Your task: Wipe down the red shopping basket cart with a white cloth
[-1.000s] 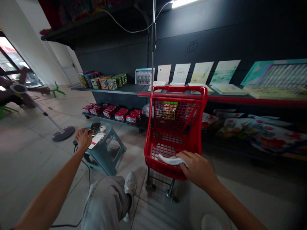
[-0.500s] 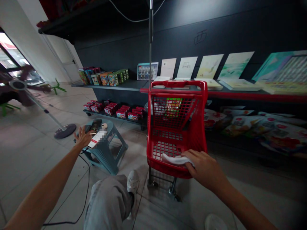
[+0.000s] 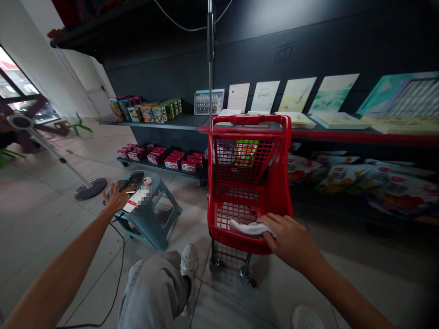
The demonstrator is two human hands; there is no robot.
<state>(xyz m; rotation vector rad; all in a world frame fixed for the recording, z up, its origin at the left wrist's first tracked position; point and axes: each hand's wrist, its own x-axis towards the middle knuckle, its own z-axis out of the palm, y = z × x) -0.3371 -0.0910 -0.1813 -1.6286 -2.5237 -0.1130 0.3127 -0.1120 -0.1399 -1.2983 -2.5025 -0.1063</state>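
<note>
My right hand point(image 3: 286, 235) is closed on a folded white cloth point(image 3: 249, 227), which it holds at the near rim of the small red shopping cart point(image 3: 252, 246). Part of the cloth sticks out to the left over the cart's mesh floor. My left hand point(image 3: 116, 196) rests at the left edge of a grey-blue plastic stool point(image 3: 156, 201), its fingers spread. Close to its thumb lie a dark device point(image 3: 135, 179) and a white phone with a red patch point(image 3: 132, 203); part of the phone is pixelated. A small round pale object point(image 3: 147, 181) lies beside them.
Behind the cart, a dark shelf point(image 3: 192, 120) holds boxes and upright books point(image 3: 264, 97). Lower down are red packs point(image 3: 174, 160) and snack bags point(image 3: 343, 176). A stand with a round base point(image 3: 91, 188) is at the left. A black cable point(image 3: 120, 274) crosses the floor.
The view has turned slightly, so the scene sits a little further left. My right hand still holds the cloth at the cart's rim, and my left hand stays at the stool.
</note>
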